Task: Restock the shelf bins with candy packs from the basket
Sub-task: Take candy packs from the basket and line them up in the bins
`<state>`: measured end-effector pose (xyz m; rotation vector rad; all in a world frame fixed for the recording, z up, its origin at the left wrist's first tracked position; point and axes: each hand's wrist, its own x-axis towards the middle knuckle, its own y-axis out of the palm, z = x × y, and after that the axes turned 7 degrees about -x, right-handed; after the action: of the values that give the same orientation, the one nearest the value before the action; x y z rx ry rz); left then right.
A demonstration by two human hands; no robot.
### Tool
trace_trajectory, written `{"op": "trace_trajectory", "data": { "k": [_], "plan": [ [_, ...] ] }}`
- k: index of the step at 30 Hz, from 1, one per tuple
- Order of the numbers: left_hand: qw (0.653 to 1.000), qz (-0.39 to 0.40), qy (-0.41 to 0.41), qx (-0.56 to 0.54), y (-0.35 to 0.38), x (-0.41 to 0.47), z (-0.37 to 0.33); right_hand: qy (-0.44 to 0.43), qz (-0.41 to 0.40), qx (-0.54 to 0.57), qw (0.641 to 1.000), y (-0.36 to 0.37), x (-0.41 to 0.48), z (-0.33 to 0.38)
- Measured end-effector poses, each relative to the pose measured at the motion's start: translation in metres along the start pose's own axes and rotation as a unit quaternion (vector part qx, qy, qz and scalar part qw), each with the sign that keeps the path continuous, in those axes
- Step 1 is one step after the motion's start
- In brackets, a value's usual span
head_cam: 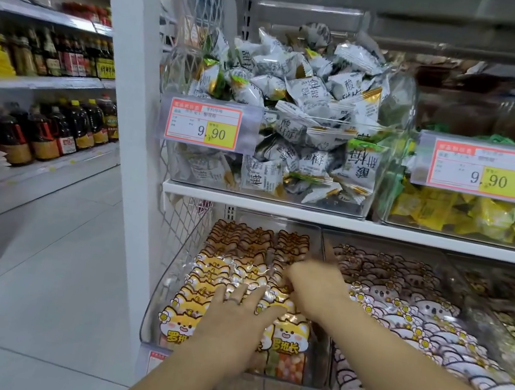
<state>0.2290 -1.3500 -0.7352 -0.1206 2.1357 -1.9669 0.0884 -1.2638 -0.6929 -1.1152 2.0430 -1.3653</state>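
A clear shelf bin point(169, 284) on the lower shelf holds rows of orange fox-print candy packs point(213, 274). My left hand point(238, 316) lies flat on the front packs, fingers spread, a ring on one finger. My right hand point(313, 284) reaches deeper into the same bin, its fingers curled down among the packs in the right row; whether it grips one is hidden. The neighbouring bin to the right holds pink koala-print packs point(405, 309). No basket is in view.
On the upper shelf stands a bin heaped with grey-white plum candies point(300, 109) and another with yellow packs point(463, 215), both with 9.90 price tags point(205, 124). A white pillar point(129, 112) stands left. An aisle shelf of oil and sauce bottles point(55, 132) lines the far left.
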Motion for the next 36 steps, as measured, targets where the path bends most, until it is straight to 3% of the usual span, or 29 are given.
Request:
{"op": "trace_trajectory", "data": {
  "k": [4, 10, 12, 15, 18, 20, 25, 30, 36],
  "plan": [
    [1.000, 0.021, 0.000, 0.009, -0.002, 0.002, 0.000, -0.006, -0.049, -0.068, 0.996, -0.001, -0.001, 0.005],
    [0.999, 0.047, 0.022, -0.013, -0.009, 0.004, 0.005, 0.014, 0.002, -0.062, 0.998, -0.003, -0.006, 0.007],
    [0.999, 0.025, 0.022, -0.027, -0.013, -0.003, 0.008, 0.018, 0.000, -0.021, 1.000, -0.009, -0.014, 0.014],
    [0.997, -0.070, 0.007, -0.038, -0.017, -0.020, 0.018, 0.008, -0.088, 0.097, 0.991, -0.011, -0.027, 0.029],
    [0.985, -0.141, -0.047, -0.082, -0.016, -0.039, 0.038, -0.011, -0.112, 0.299, 0.948, -0.013, -0.033, 0.061],
    [0.985, -0.133, -0.072, -0.082, -0.007, -0.043, 0.047, -0.034, -0.090, 0.352, 0.931, -0.010, -0.027, 0.084],
    [0.989, -0.092, -0.097, -0.067, 0.017, -0.026, 0.057, -0.044, -0.062, 0.219, 0.973, 0.037, -0.004, 0.097],
    [0.993, -0.062, -0.087, -0.060, 0.020, -0.003, 0.072, -0.019, -0.083, 0.155, 0.984, 0.054, 0.007, 0.098],
    [0.991, -0.071, -0.114, -0.018, 0.022, 0.001, 0.071, -0.006, -0.034, 0.113, 0.993, 0.043, 0.002, 0.093]
  ]
}}
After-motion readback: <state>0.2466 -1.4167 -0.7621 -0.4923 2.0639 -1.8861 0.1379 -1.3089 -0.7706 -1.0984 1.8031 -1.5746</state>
